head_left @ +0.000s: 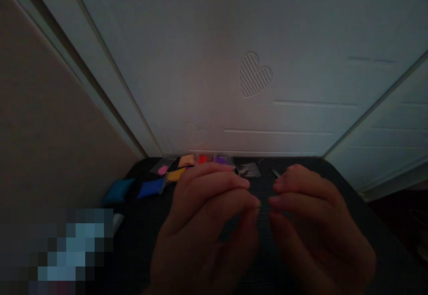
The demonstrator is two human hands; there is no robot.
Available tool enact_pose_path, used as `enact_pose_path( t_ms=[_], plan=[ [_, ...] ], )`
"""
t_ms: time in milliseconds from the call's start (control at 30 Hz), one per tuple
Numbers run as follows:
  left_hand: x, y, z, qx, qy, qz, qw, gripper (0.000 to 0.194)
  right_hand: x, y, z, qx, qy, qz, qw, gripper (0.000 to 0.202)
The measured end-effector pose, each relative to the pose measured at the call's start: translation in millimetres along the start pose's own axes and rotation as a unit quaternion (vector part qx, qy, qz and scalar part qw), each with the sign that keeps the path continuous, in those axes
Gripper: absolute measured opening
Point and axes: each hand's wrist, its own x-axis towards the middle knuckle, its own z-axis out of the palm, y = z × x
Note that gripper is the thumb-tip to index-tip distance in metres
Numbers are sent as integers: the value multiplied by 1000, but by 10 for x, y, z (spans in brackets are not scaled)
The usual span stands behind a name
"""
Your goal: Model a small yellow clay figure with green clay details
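Observation:
My left hand [210,215] is closed in a pinch, thumb against forefinger. A tiny green piece [261,205] peeks out at those fingertips; the dim light hides its kind. Facing it, a narrow gap away, my right hand [317,223] is curled with thumb and forefinger tips close together. Whatever lies between the right fingertips, if anything, is too small and dark to make out. Both hands are raised over the dark table [264,250]. Behind the right fingers, the pointed metal tips of a tool [275,172] lie on the table.
Along the table's back lie blue [150,188], yellow [175,175] and peach [186,160] packets, a bag with a pink piece [162,170], a clear case [229,160] with red and purple contents, and a small clear bag [248,170]. A teal packet [118,190] lies left. A white panel [214,85] rises behind.

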Motion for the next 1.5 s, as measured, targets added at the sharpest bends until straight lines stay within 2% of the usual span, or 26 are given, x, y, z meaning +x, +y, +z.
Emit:
enact_pose_path(
  t_ms=[200, 400, 733, 900, 1067, 1267, 1367, 1500],
  plan=[
    [26, -24, -16, -10, -6, 30, 999, 19, 16, -26, -9, -12, -2, 0, 1000, 22],
    [13, -13, 1, -23, 3, 30, 999, 20, 19, -11, 5, -14, 6, -9, 1000, 22],
    [48, -45, -22, -16, -28, 36, 999, 22, 24, -13, -16, -30, 5, -4, 1000, 22],
    [31, 1, -26, -19, -30, 19, 999, 23, 17, -4, -11, -29, 6, -2, 1000, 22],
    [-7, 15, -6, -33, -9, -5, 999, 23, 23, 6, -30, -35, -2, -7, 999, 22],
    [10, 5, -21, -50, -30, -15, 998, 24, 7, 36, -53, -44, -21, -21, 999, 22],
    [39, 5, -36, -52, -46, 7, 998, 22, 3, 39, -51, -50, -16, -17, 998, 22],
    [44, 9, -28, -37, -44, 2, 998, 21, 17, 28, -40, -46, -13, -17, 999, 21]
  ],
)
